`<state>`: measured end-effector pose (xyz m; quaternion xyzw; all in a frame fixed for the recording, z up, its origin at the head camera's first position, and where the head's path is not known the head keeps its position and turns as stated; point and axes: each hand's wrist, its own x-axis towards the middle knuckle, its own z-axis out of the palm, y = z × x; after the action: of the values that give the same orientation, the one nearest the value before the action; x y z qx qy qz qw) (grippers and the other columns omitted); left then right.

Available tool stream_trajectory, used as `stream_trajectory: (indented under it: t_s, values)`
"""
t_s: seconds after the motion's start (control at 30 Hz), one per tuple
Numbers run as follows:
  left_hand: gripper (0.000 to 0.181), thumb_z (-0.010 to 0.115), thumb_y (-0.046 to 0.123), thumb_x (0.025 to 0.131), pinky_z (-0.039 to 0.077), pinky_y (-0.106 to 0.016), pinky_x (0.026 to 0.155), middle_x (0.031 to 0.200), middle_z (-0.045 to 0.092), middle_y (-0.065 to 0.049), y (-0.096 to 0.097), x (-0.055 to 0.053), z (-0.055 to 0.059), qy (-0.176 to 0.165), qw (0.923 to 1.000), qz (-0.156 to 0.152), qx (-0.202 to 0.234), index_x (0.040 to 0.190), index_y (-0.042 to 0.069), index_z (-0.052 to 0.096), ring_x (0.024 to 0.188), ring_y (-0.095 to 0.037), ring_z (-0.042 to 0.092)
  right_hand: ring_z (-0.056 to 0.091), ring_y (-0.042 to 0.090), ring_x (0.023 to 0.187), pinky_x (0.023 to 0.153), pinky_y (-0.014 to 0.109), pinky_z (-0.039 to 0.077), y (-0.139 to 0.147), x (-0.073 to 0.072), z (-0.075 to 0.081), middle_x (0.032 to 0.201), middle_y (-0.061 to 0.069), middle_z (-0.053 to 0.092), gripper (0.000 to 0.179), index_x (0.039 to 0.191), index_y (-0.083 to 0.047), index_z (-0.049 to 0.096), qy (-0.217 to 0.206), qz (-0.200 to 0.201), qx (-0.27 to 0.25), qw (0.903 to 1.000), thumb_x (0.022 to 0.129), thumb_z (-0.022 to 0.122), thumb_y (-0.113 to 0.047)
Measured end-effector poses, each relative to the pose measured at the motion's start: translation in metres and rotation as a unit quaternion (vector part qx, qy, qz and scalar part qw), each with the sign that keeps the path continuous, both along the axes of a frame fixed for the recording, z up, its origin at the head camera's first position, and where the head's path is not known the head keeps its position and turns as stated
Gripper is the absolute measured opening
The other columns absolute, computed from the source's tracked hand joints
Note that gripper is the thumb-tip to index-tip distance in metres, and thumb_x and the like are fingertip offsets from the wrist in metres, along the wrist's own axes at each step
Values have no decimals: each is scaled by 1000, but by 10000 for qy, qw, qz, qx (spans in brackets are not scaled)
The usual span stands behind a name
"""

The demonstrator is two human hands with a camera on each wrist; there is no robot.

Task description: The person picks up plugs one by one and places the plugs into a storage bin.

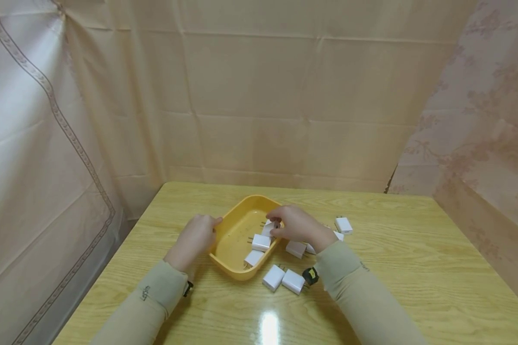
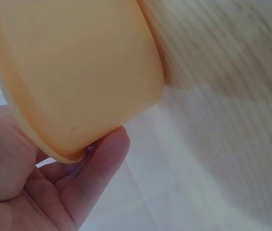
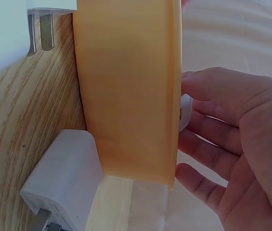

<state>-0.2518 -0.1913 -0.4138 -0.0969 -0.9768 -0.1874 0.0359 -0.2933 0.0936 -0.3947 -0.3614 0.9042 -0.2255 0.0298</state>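
Observation:
My left hand (image 1: 197, 239) grips the left rim of a yellow plastic basin (image 1: 230, 230); the left wrist view shows the thumb and fingers (image 2: 102, 156) on either side of its edge. My right hand (image 1: 297, 224) reaches over the basin's right rim and pinches a white charger plug (image 1: 268, 227) inside it. In the right wrist view, that charger (image 3: 186, 110) is mostly hidden behind the basin wall. A second white charger (image 1: 261, 242) and a third charger (image 1: 253, 258) lie along the basin's right side.
Several more white chargers lie on the wooden table right of the basin, including one nearby (image 1: 274, 278), one beside it (image 1: 293, 281) and one farther back (image 1: 343, 225). A black-and-yellow object (image 1: 311, 275) is at my right wrist. Beige curtains (image 1: 285, 96) surround the table.

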Motion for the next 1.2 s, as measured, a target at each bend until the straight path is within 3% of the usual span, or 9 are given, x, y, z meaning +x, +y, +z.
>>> stream_trajectory:
  t_s: [0.33, 0.93, 1.2]
  values:
    - [38, 59, -4, 97, 42, -25, 47, 126, 68, -20, 1, 1, 1, -30, 10000, 9, 26, 134, 1, 64, 52, -15, 44, 65, 30, 110, 96, 44, 51, 2, -1, 2, 118, 12, 71, 36, 127, 0, 69, 40, -31, -54, 10000, 96, 72, -18]
    - [38, 58, -5, 96, 42, -26, 48, 128, 66, -20, 0, 0, -1, 18, 10000, -35, -72, 133, 1, 65, 53, -16, 45, 64, 28, 109, 97, 44, 51, 11, 3, 9, 120, 14, 70, 38, 127, -1, 68, 16, -130, -177, 9998, 94, 73, -18]
    - [37, 61, -4, 96, 41, -25, 47, 120, 70, -21, 0, 0, 0, 83, 9999, -63, -102, 132, 1, 66, 53, -15, 44, 64, 28, 107, 95, 44, 52, 24, 9, 11, 119, 10, 70, 40, 128, 0, 68, 314, 13, -274, 9991, 93, 74, -19]
